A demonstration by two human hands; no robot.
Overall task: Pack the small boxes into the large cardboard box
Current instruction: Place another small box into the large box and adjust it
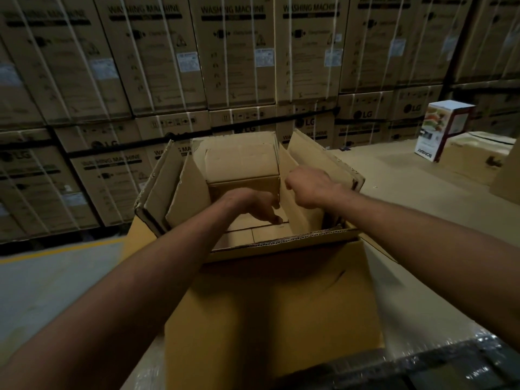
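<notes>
The large cardboard box [270, 299] stands open right in front of me, its flaps up. Inside, against the far wall, sits a plain brown small box [242, 164]. My left hand [250, 205] reaches down into the box with its fingers apart, pointing at the bare floor [264, 235], and holds nothing. My right hand [309, 187] is closed around the top edge of the inner right flap [292, 204]. A white and maroon printed small box [441, 128] stands upright far to the right, outside the big box.
Strapped washing-machine cartons [230, 52] stacked high form a wall behind the box. More brown cartons [475, 159] lie under and beside the printed box at right. A yellow floor line [56, 250] runs at left. Shiny plastic-wrapped goods [422, 367] sit at bottom right.
</notes>
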